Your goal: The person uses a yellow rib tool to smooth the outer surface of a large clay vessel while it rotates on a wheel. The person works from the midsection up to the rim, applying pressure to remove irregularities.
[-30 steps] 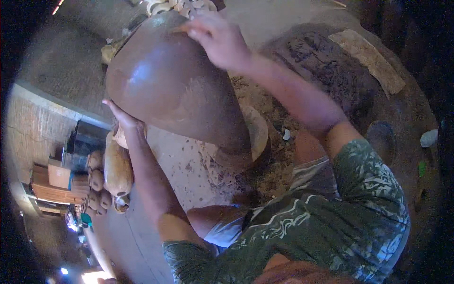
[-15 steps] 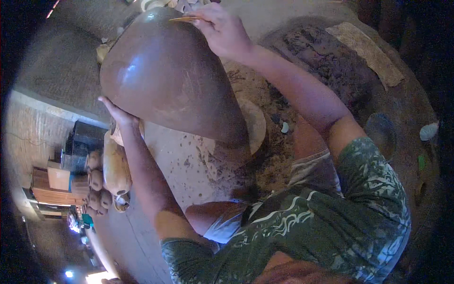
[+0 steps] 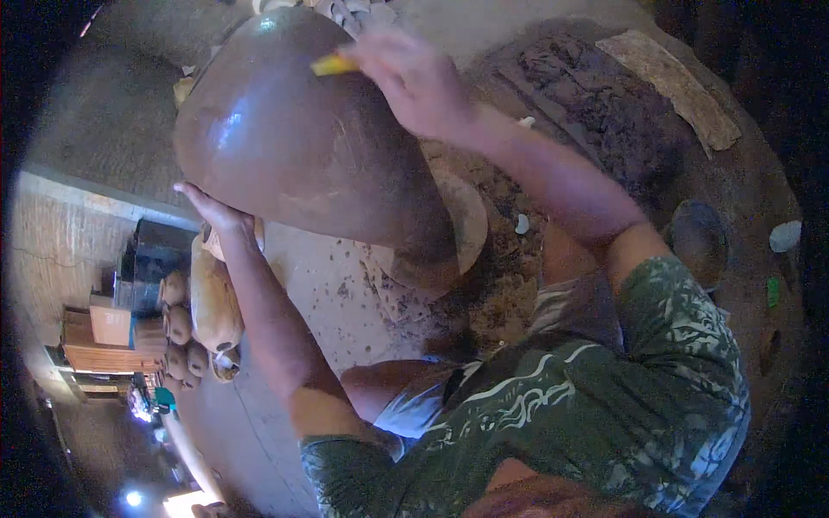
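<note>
The fingers of my right hand pinch a flat yellow scraper at the large brown clay pot before me. Those of my left hand lie outstretched against its lower left side.

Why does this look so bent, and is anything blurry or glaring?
Head view: fisheye distortion curves straight edges; bluish glare marks the large rounded brown clay vessel; the right hand holding a small yellow tool looks blurred; a white light glares lower left.
</note>
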A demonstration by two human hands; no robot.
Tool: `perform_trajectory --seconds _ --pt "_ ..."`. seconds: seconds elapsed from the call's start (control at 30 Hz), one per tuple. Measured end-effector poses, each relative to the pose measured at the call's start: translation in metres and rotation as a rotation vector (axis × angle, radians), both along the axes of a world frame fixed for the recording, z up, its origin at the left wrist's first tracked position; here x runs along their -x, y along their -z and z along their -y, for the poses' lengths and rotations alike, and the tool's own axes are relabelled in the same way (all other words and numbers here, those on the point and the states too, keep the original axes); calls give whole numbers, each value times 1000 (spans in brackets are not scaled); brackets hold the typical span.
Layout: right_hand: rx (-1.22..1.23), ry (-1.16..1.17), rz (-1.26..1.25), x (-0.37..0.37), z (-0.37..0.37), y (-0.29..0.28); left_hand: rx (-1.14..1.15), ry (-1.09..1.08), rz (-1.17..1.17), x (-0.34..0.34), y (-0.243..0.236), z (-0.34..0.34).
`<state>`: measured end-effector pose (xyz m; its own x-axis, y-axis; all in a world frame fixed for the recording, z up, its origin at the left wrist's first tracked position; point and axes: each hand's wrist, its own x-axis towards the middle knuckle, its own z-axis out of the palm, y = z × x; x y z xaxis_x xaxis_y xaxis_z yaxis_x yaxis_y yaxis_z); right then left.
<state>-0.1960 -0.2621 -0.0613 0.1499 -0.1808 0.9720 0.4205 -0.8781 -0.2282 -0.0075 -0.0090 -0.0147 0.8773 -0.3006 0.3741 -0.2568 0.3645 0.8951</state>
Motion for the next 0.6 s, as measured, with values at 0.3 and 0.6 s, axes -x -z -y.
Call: perform_trajectory --seconds 0.3,0.6 --pt "201 -45 -121 12 -43 108 3 -11 39 2 -1 3" --pt "170 48 56 -5 -16 -8 36 5 -3 19 0 2"
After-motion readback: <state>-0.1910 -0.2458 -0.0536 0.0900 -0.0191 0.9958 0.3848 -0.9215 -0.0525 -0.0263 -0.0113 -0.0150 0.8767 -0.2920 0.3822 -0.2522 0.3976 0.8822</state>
